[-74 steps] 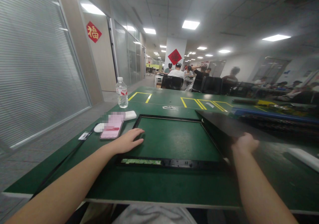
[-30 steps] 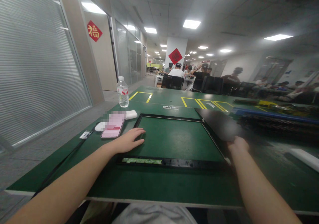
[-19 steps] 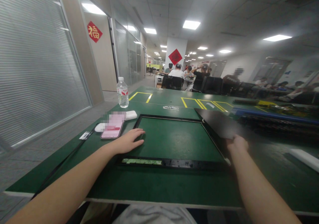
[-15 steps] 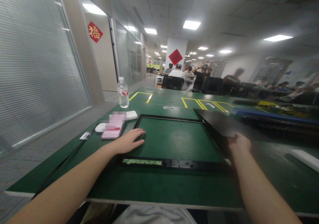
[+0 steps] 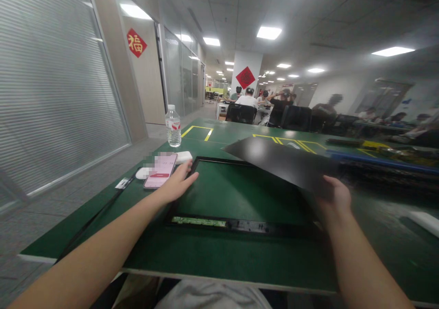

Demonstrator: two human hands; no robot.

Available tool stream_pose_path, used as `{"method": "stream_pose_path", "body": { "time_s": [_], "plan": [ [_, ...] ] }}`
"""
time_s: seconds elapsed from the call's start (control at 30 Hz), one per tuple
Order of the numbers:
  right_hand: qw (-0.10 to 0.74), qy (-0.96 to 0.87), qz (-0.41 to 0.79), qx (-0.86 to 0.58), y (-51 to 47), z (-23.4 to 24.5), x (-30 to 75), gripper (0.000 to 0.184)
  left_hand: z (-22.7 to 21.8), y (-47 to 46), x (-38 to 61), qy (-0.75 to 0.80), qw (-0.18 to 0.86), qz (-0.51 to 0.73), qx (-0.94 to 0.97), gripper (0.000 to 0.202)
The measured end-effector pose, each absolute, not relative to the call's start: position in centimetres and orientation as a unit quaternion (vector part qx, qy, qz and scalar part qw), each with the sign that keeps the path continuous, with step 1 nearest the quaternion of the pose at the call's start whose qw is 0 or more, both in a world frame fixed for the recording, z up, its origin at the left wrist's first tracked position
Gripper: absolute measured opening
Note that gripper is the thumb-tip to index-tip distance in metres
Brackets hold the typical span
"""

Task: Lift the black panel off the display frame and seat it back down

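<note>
My right hand [image 5: 336,194] grips the near right edge of a thin dark flat panel [image 5: 274,160], thumb on top. The panel is tilted and hangs over the right and far parts of a black rectangular frame [image 5: 274,227] lying on the green tabletop. Along the frame's near side runs a strip of green circuit board [image 5: 199,221]. My left hand [image 5: 180,181] rests by the frame's left side, fingers stretched out and holding nothing. The frame's right side is mostly hidden under the panel and its shadow.
Left of the frame lie a phone [image 5: 161,171], a white case [image 5: 184,157] and a black strap [image 5: 103,213]. A water bottle [image 5: 173,128] stands behind them. A white bar [image 5: 425,224] and a blue-edged item [image 5: 377,161] are at right. People sit at far tables.
The dark panel has swung left over the frame, with my right hand still on it. My left hand has shifted slightly toward the frame's far left corner. The camera view has turned slightly.
</note>
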State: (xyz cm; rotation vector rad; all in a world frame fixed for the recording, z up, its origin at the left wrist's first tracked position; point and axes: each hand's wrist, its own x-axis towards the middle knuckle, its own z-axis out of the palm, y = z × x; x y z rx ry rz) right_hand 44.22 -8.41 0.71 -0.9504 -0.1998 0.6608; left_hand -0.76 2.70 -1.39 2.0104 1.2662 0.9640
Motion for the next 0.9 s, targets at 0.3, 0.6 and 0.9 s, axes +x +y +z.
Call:
{"method": "stream_pose_path", "body": {
  "time_s": [0.3, 0.6, 0.9],
  "plan": [
    [0.759, -0.205, 0.42, -0.454, -9.7, 1.3, 44.2, 0.014, 0.8, 2.1, -0.7, 0.441, 0.545, 0.495, 0.513, 0.047],
    [0.702, -0.319, 0.387, -0.506, -10.0, 1.1, 43.6, 0.039, 1.3, 1.9, -0.8, 0.426, 0.55, 0.516, 0.5, 0.062],
    [0.696, -0.367, 0.407, -0.465, -8.9, -0.4, 43.7, 0.043, 0.1, 2.5, -0.7, 0.401, 0.461, 0.569, 0.55, 0.063]
  ]
}}
